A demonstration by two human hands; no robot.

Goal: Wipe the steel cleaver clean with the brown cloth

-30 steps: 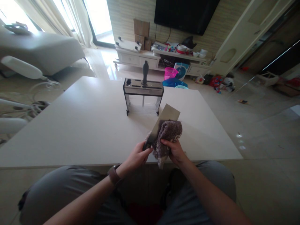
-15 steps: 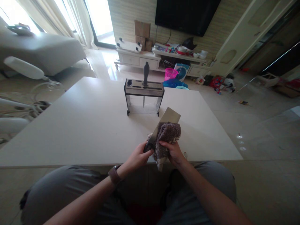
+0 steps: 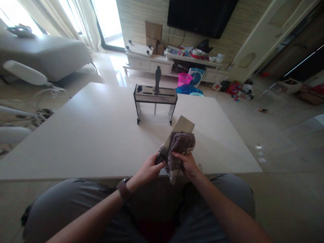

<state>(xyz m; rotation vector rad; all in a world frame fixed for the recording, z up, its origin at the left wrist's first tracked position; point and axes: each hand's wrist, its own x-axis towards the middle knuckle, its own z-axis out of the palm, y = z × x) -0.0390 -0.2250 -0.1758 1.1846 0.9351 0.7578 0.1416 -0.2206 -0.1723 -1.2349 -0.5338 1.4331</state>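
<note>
- One cleaver [image 3: 182, 125] is held over the table's [image 3: 76, 141] near edge, blade pointing away.
- Left hand [image 3: 149, 169] clenched round its handle.
- Right hand [image 3: 188, 164] presses a brown cloth [image 3: 181, 145] against the blade.
- Knife block [image 3: 155, 104] stands towards the far edge.

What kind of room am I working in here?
Most likely a home living room: a wall-mounted television above a low white media cabinet, a sofa by curtained windows, toys on the floor.

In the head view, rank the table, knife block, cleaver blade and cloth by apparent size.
1. table
2. knife block
3. cloth and cleaver blade: unsure, since the cloth hides much of the blade and both are nearer the camera than the block.
</note>
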